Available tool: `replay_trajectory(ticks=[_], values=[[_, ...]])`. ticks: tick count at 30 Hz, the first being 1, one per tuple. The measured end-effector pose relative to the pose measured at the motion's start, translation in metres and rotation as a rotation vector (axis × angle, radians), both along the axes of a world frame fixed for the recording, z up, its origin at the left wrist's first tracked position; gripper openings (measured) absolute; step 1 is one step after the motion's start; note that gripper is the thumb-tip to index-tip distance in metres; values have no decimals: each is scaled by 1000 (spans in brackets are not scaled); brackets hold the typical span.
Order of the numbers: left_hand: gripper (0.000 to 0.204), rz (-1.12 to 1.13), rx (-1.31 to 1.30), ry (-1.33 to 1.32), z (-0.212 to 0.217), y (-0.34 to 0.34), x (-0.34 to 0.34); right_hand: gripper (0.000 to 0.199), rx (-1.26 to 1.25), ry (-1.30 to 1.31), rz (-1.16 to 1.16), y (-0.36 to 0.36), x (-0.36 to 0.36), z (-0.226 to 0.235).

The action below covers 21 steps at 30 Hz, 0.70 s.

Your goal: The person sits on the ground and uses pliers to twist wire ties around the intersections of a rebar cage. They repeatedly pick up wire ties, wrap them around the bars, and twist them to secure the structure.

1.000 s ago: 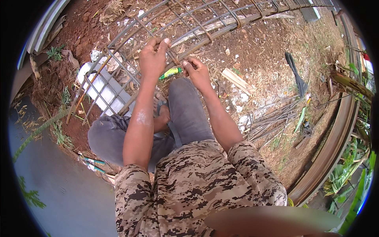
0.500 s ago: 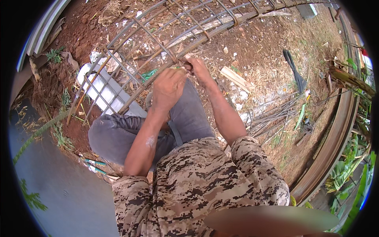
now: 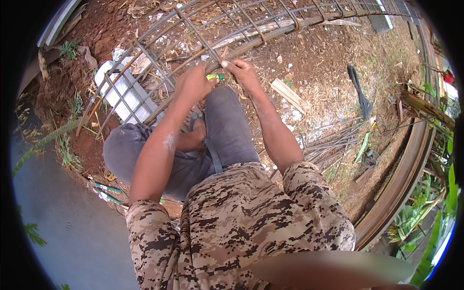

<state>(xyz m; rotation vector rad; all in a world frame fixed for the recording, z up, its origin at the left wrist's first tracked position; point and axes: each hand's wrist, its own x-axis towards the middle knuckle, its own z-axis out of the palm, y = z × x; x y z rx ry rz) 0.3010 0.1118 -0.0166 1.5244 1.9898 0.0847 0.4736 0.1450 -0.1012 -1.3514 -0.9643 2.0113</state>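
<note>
Left hand [image 3: 190, 83] and right hand [image 3: 244, 77] sit part-curled at the cage [image 3: 198, 34], cannot tell closure or hold; likely bar-joint fingerwork, next needing steady pinch.

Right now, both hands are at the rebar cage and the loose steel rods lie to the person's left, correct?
Not quite: the loose steel rods lie to the person's right, as the head view shows. The left hand and right hand are indeed at the rebar cage.

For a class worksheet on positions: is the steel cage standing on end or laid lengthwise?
Laid lengthwise: the steel cage stretches across the view, with ground showing through its mesh.
</note>
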Motion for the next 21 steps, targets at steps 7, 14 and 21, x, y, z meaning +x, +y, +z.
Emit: replay_trajectory(ticks=[7,14,21], values=[[52,0,-2,-115,-21,15,-11,40,187,-38,-55,-8,-4,-11],[34,874,-323,-1009,-35,42,-25,38,331,-99,224,10,12,-19],[30,664,-441,-905,-32,69,-28,48,243,-248,208,7,16,1]])
